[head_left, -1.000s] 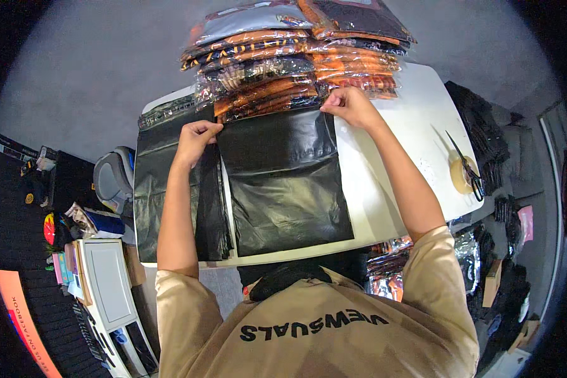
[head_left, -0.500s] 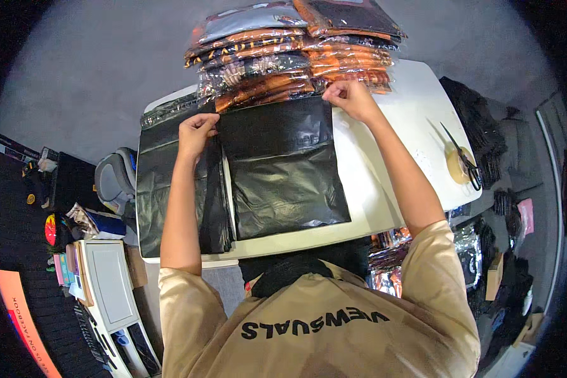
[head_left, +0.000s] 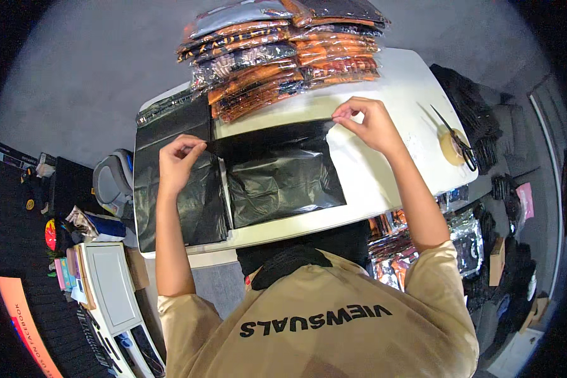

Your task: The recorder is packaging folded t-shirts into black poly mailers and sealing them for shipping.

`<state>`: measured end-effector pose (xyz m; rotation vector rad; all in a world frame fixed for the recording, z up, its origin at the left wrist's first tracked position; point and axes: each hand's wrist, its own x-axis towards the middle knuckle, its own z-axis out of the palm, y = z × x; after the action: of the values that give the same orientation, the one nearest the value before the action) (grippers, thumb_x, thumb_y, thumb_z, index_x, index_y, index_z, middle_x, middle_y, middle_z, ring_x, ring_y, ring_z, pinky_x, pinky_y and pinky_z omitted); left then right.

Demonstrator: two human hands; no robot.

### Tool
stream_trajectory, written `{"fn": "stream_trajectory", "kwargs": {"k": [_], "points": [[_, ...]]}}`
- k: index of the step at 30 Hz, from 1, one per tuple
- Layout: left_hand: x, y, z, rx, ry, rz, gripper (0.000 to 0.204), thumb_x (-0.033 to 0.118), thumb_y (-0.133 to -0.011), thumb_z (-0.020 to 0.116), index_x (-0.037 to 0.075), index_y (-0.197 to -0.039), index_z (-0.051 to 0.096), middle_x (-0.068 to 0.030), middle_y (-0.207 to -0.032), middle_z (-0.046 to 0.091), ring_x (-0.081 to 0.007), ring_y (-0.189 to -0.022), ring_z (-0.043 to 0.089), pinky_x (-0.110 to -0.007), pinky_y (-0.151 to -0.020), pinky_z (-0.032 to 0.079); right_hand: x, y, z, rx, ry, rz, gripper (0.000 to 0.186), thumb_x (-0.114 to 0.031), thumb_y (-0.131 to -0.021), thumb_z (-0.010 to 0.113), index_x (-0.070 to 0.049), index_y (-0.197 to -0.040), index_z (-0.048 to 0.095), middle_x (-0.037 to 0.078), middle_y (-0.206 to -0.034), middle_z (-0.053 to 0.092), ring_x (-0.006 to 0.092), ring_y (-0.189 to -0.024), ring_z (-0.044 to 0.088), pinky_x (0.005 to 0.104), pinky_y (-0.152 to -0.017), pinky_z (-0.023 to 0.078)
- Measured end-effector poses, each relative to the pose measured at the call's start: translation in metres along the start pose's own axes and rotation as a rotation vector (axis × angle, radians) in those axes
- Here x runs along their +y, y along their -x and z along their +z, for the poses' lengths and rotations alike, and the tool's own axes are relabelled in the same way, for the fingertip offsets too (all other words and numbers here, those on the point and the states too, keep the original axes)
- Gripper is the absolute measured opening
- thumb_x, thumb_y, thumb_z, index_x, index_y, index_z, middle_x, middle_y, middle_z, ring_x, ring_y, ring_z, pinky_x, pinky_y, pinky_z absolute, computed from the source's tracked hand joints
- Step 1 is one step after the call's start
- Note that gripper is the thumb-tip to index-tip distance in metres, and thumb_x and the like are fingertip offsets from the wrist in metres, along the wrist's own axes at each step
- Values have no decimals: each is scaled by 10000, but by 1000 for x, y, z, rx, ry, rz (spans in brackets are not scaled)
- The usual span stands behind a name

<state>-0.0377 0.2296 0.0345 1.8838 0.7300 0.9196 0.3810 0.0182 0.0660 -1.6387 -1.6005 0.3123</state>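
Head view. We find the black poly mailer (head_left: 283,183) on the near part of the white table (head_left: 409,88), in front of the person, its near edge just short of the table's rim. The left hand (head_left: 181,161) pinches the far left corner between thumb and fingertips; the right hand (head_left: 373,126) pinches the far right corner in like manner. We take the governing relation to be that between this grip and the sheet: the body of the mailer extends from the pinched edge toward the person, and the far band, strung between the hands, appears raised from the tabletop, while the near part lies creased upon it. The gripped edge runs from left to right, slanting so that the left hand is nearer the person; both hands touch the mailer, so neither is closer to it. Foreshortening prevents us from telling its long axis with certainty. Just left of it we note a stack of black mailers (head_left: 204,201), partly beneath the left hand. Beyond stand two adjoining piles of clear-wrapped folded garments (head_left: 252,69); at right, black-handled scissors (head_left: 464,150) rest across a roll of tape (head_left: 447,148).
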Motion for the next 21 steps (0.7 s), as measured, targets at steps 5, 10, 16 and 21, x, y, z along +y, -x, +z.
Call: {"fn": "stream_trajectory", "kwargs": {"k": [5,10,16,21], "points": [[2,7,9,54,-1,25,56,13,-998,781,-19,-1035,809,-25,-1012,740,-54,-833,618,-223,-705,480,5,7,-1,67,0,-8,137,-152,-934,843,-37,-1004,820,89,-922,795,168,-836,733,328,-806,578],[-13,-37,15,178,-126,-27,131,116,-1010,799,-5,-1055,820,17,-877,708,-40,-752,586,-228,-661,456,40,-50,24,116,-132,93,154,-151,-948,834,-29,-1036,801,71,-894,774,131,-814,701,316,-767,568],[-36,-63,35,409,-160,-141,178,167,-1007,796,29,-1116,825,27,-801,694,-49,-719,574,-243,-655,486,76,-80,60,184,-151,158,258,-135,-963,809,-38,-1192,739,67,-939,757,159,-833,715,324,-769,578],[10,13,76,269,-408,33,245,161,-1012,757,9,-1201,785,-98,-1040,787,-243,-946,747,-368,-862,589,29,8,80,104,113,6,486,-207,-976,785,-70,-1423,652,217,-1375,675,393,-1301,644,477,-1138,498]]}}
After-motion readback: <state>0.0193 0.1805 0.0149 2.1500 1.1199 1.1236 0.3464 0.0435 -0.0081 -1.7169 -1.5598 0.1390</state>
